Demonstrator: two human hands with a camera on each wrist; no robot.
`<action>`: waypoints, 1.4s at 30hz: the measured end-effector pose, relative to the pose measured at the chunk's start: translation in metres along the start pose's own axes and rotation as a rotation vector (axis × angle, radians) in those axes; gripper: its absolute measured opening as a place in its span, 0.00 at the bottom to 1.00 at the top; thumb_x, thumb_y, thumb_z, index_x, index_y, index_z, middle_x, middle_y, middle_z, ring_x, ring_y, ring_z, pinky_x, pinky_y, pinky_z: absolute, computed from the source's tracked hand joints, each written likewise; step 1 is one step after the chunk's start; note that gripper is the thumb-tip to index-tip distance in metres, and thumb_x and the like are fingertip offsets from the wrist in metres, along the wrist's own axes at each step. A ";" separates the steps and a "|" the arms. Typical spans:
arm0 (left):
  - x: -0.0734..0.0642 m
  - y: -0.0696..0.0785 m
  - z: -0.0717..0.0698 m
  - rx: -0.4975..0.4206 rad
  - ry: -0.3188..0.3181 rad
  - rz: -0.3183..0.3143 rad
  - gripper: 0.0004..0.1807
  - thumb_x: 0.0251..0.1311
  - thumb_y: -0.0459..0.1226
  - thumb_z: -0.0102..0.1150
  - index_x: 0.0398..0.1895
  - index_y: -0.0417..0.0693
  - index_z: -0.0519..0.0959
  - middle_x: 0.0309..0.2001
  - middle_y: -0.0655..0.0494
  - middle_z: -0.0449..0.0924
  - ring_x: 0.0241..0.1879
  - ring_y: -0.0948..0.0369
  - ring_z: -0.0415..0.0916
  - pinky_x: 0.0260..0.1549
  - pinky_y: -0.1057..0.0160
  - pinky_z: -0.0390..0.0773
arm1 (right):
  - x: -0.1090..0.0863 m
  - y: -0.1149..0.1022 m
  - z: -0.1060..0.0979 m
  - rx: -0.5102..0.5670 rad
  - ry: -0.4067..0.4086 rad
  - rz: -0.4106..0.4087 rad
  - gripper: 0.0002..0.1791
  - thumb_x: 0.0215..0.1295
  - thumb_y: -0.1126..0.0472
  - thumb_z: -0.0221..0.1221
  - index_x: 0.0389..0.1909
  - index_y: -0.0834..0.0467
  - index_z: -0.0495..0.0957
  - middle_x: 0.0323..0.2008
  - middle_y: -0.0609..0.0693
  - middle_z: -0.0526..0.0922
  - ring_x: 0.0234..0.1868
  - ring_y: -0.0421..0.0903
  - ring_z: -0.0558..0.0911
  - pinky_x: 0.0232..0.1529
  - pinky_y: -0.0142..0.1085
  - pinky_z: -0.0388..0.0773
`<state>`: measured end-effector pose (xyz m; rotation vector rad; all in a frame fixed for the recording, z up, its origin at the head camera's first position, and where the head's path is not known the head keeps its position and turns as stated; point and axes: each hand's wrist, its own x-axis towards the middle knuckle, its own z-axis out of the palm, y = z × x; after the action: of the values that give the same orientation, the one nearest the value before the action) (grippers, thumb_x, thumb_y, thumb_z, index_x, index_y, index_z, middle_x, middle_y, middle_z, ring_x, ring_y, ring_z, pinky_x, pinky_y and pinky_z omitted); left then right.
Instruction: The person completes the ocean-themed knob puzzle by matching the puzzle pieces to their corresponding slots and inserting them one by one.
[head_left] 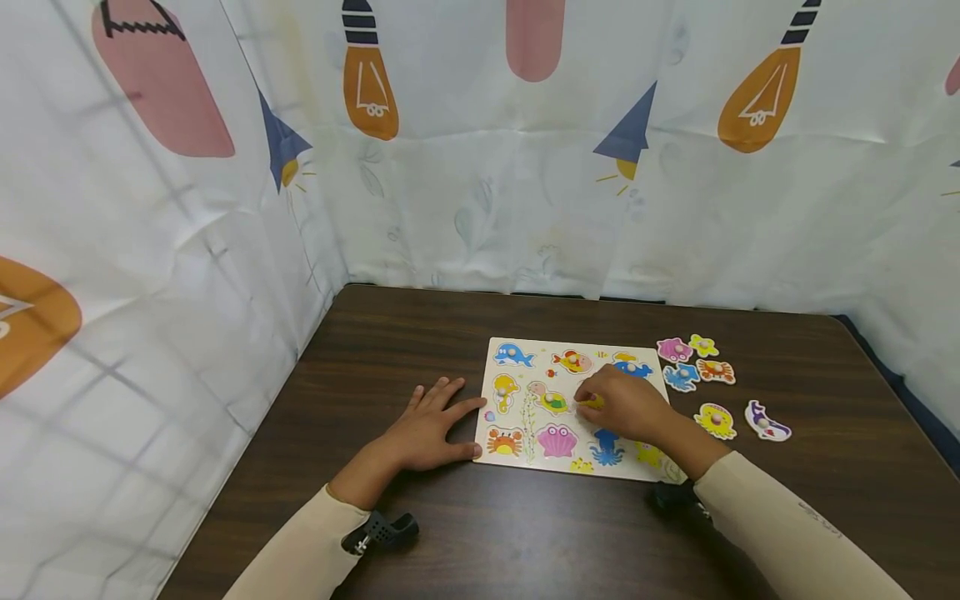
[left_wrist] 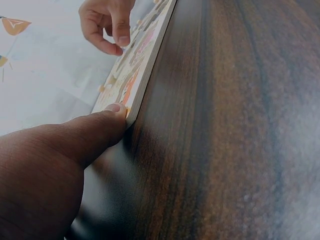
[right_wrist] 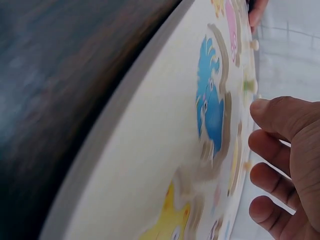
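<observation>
My left hand (head_left: 431, 429) lies on the table with fingers spread. Its thumb (left_wrist: 112, 112) touches the left edge of a white sea-animal puzzle board (head_left: 540, 350), near the front corner. Over the board's middle is my right hand (head_left: 626, 404), its fingers loosely bent and holding nothing visible. Beside its fingertips is a yellow puzzle piece (head_left: 594, 402), partly hidden by the hand; a small knob (right_wrist: 247, 165) shows there in the right wrist view. Left of it, a green turtle piece (head_left: 553, 402) sits in the board. A blue octopus picture (right_wrist: 210, 105) shows in a recess.
Several loose pieces lie right of the board: a pink one (head_left: 674, 350), a yellow flower-like one (head_left: 702, 347), a blue one (head_left: 681, 377), an orange one (head_left: 716, 372), a yellow one (head_left: 715, 422) and a purple one (head_left: 767, 422). Patterned curtains (head_left: 480, 208) stand behind the table.
</observation>
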<state>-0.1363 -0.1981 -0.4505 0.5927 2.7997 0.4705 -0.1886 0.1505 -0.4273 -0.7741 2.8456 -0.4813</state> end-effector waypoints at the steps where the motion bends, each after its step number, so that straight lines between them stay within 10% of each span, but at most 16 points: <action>1: 0.000 0.000 0.000 0.000 -0.002 0.000 0.43 0.62 0.68 0.59 0.79 0.70 0.63 0.82 0.50 0.46 0.81 0.47 0.37 0.74 0.39 0.35 | -0.002 0.002 0.000 -0.002 0.000 0.006 0.09 0.64 0.49 0.70 0.43 0.45 0.89 0.41 0.40 0.84 0.46 0.44 0.79 0.45 0.45 0.81; 42: 0.002 -0.001 0.000 0.006 -0.006 0.006 0.42 0.63 0.68 0.58 0.79 0.70 0.62 0.82 0.50 0.46 0.81 0.47 0.36 0.74 0.39 0.36 | -0.078 0.081 -0.026 -0.050 0.125 0.095 0.12 0.61 0.55 0.72 0.44 0.54 0.88 0.46 0.56 0.85 0.51 0.59 0.81 0.48 0.61 0.79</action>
<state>-0.1381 -0.1985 -0.4515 0.6035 2.7951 0.4609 -0.1654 0.2633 -0.4260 -0.6346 3.0044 -0.4619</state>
